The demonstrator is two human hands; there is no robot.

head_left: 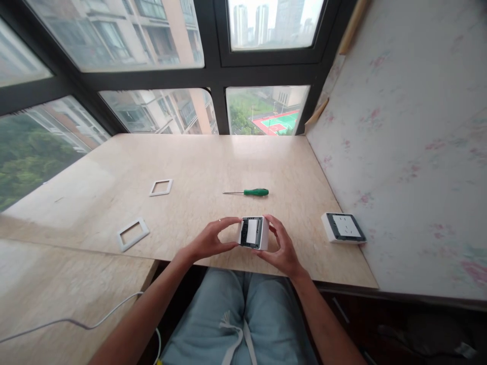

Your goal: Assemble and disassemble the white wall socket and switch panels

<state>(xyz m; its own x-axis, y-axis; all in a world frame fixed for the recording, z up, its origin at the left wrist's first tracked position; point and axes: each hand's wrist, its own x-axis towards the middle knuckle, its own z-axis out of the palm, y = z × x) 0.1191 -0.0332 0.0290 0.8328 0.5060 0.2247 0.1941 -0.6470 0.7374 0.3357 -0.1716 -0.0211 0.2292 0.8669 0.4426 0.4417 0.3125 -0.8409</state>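
Between my two hands is a white wall switch box [252, 232], held tilted above the front of the stone sill, its dark inner frame and white rocker facing up. My left hand [210, 238] grips its left side with thumb and fingers. On the opposite side, my right hand [281, 247] pinches the right edge and lower corner. Beyond the box lies a screwdriver [255, 192] with a green handle, its shaft pointing left. Over to the right, a wall socket in a white box [344, 227] rests near the wall, its cover frame off.
Two white cover frames lie on the left of the sill, one nearer [143, 225] and one farther back [170, 187]. A pale cable [87, 327] runs across the lower left surface. Windows border the back, and a floral-papered wall [403, 152] rises at right.
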